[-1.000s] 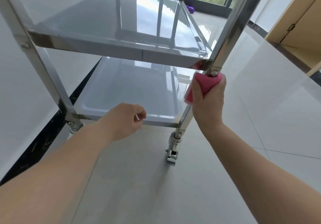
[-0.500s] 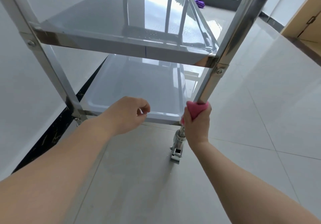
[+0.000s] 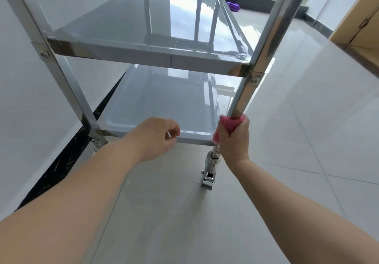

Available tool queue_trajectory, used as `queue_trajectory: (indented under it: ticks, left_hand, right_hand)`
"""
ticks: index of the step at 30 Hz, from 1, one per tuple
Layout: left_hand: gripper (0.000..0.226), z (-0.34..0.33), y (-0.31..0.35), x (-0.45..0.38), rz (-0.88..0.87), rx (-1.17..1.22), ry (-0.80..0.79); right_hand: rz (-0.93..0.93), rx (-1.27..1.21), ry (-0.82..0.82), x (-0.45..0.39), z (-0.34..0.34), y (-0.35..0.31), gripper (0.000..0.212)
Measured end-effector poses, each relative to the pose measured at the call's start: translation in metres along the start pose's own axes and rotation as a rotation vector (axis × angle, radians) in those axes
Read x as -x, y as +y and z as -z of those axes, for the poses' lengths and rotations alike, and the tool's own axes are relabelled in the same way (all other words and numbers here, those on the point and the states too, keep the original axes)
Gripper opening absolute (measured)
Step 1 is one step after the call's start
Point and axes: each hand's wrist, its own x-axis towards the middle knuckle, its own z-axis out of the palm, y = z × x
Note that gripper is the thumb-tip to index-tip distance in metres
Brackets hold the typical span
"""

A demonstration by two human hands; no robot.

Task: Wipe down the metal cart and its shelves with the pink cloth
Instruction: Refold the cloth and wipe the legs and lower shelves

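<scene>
The right hand (image 3: pixel 233 138) clamps the pink cloth (image 3: pixel 230 123) round the cart's near right post (image 3: pixel 266 46), low down, just above the bottom shelf (image 3: pixel 164 99). The post's long axis rises up and away from the grip; only the caster (image 3: pixel 209 173) lies below. The left hand (image 3: pixel 155 136), loosely curled and holding nothing, hovers at the bottom shelf's front rim. Glossy tiled floor (image 3: pixel 307 120); a window beyond.
</scene>
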Motion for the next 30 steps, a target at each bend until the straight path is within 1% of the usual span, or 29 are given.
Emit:
queue_trajectory:
  ticks: [2, 5, 8, 11, 13, 16, 18, 21, 25, 27, 30]
  left_hand:
    - [0.012, -0.003, 0.005, -0.001, -0.018, -0.004, -0.01]
    - [0.013, -0.005, 0.009, -0.003, -0.033, -0.004, -0.014]
    - [0.013, -0.004, 0.009, -0.004, -0.036, 0.0, -0.011]
    - [0.013, -0.004, 0.008, -0.003, -0.03, -0.003, -0.02]
    - [0.012, -0.005, 0.007, -0.003, -0.029, -0.002, -0.029]
    - [0.012, -0.008, 0.006, 0.0, -0.033, 0.008, -0.035]
    - [0.012, -0.009, 0.006, 0.002, -0.032, 0.022, -0.042]
    - [0.01, -0.011, 0.009, 0.004, -0.048, 0.054, -0.053]
    - [0.012, -0.011, 0.021, 0.006, -0.129, 0.174, -0.067]
    - [0.013, -0.009, 0.025, 0.008, -0.162, 0.249, -0.082]
    - [0.015, -0.001, 0.025, 0.012, -0.173, 0.27, -0.082]
  right_hand:
    - [0.082, -0.026, 0.044, -0.016, 0.004, -0.03, 0.021]
    - [0.171, -0.024, 0.038, -0.03, 0.012, -0.061, 0.024]
    - [0.187, -0.015, 0.028, -0.027, 0.014, -0.065, 0.027]
    - [0.231, 0.031, 0.03, -0.021, 0.015, -0.053, 0.03]
    - [0.171, 0.082, -0.005, -0.012, 0.02, -0.034, 0.031]
    - [0.027, 0.215, -0.049, 0.012, 0.03, -0.003, 0.038]
    - [0.002, 0.218, -0.09, 0.032, 0.034, 0.008, 0.037]
    - [0.124, 0.19, -0.207, 0.056, 0.031, 0.006, 0.039]
    - [0.217, 0.27, -0.363, 0.06, 0.016, -0.015, 0.051]
    - [0.271, 0.339, -0.397, 0.058, 0.007, -0.025, 0.058]
    - [0.322, 0.403, -0.405, 0.058, -0.005, -0.035, 0.064]
